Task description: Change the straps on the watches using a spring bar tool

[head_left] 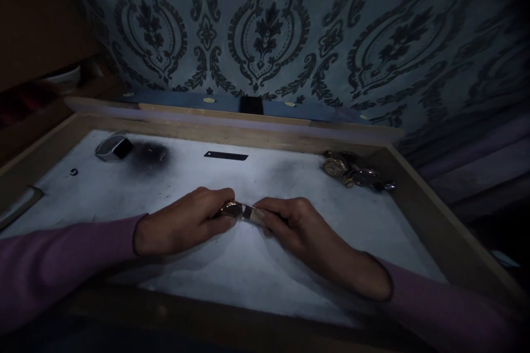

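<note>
- A raised wooden rim point(223, 131) bounded the white surface point(290, 281); its far side stood well beyond the gold-toned watch point(232, 209), and its right side ran well to the watch's right.
- Room for moving lay on the surface beyond the watch, as far as a black strip point(226, 156) with a small hole at one end, and also on the near side of the watch.
- The left hand point(186, 220) was closed at the fingertips, thumb and forefinger pinching the watch above the surface.
- The right hand point(298, 226) was closed too, just right of the watch, its fingers gripping a flat pale piece point(259, 216) with a dark band near its tip.
- In the dim light, whether that tip touched the watch could not be told.
- Counted: two hands, one held watch, one pale piece, one black strip.
- One grey-banded object point(112, 147) with a black face sat beyond and left of the watch.
- At least two round watches point(334, 167) lay heaped beyond and right of it.
</note>
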The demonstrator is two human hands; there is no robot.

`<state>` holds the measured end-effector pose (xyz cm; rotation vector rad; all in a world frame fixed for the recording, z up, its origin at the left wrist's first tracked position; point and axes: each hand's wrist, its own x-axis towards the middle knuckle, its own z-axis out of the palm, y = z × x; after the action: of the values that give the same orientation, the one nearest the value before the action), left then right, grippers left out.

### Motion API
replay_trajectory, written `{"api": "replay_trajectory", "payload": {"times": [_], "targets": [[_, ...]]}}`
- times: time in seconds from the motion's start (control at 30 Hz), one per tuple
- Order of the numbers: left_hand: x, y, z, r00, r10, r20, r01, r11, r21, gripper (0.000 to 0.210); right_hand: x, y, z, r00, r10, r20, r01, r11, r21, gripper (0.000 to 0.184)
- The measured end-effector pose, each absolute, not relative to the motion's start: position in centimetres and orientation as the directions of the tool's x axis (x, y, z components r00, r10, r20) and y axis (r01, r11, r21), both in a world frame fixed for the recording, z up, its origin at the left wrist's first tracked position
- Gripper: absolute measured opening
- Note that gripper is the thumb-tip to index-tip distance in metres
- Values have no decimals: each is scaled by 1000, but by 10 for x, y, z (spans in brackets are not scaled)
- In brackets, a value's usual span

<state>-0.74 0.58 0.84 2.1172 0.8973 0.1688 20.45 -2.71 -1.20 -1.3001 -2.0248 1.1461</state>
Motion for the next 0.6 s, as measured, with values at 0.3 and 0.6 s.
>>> {"api": "replay_trajectory", "payload": {"times": [0.3, 0.6], "targets": [[-7, 6, 7, 726, 654, -214, 523, -322, 789, 19, 206, -31, -14, -475, 880, -23, 516, 257, -817, 33], [-7, 7, 6, 713, 658, -240, 498, -234, 835, 17, 206, -32, -12, -503, 864, 9, 523, 313, -793, 39]]}}
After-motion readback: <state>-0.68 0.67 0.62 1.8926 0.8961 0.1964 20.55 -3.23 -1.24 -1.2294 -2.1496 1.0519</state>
